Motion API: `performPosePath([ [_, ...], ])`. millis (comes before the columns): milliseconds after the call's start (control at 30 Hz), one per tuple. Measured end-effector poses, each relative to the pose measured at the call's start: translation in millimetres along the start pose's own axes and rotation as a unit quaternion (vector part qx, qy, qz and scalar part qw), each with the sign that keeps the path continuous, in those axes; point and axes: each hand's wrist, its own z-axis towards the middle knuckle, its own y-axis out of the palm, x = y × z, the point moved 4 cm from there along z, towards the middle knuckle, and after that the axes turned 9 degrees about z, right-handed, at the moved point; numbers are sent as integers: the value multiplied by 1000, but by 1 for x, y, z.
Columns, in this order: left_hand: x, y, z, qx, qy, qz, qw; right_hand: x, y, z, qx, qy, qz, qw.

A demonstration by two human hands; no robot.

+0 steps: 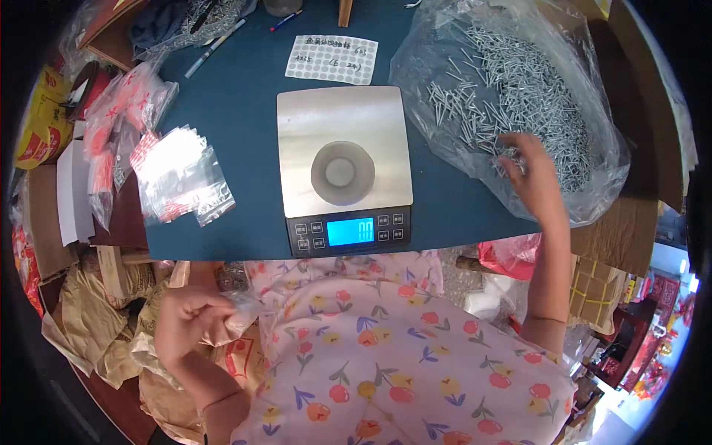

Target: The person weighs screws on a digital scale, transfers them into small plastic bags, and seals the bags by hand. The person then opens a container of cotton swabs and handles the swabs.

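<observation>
My right hand (528, 172) reaches into the clear plastic bag of screws (538, 96), its curled fingers at the near-left edge of the pile. Whether screws are between those fingers is too small to tell. Low at the left, below the table edge, my left hand (194, 320) is closed on a small clear plastic bag (243, 308). A digital scale (345, 119) stands mid-table with a small round cup (343, 173) on its steel plate; the display (351, 232) reads 0.0.
Flat clear bags (182, 174) lie left of the scale. Behind it is a sheet of round labels (331, 59) with handwriting. A marker (215, 49) lies at the back left. Brown paper bags (96, 311) and cardboard stand below left.
</observation>
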Motion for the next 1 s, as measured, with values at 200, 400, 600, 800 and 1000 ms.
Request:
performPosePath([
  [200, -13, 9, 12, 99, -56, 75, 991, 52, 3, -8, -94, 207, -117, 967],
  [400, 9, 21, 29, 71, 22, 103, 992, 59, 27, 16, -10, 83, -99, 992],
  [600, 19, 22, 31, 113, 52, 84, 989, 36, 17, 49, 83, 34, 174, 981],
  [800, 13, 22, 29, 143, 52, 53, 987, 55, 15, 53, 0, 65, -9, 998],
  [1000, 35, 25, 39, 125, 119, 132, 976, 44, 52, 79, 3, -4, 38, 999],
])
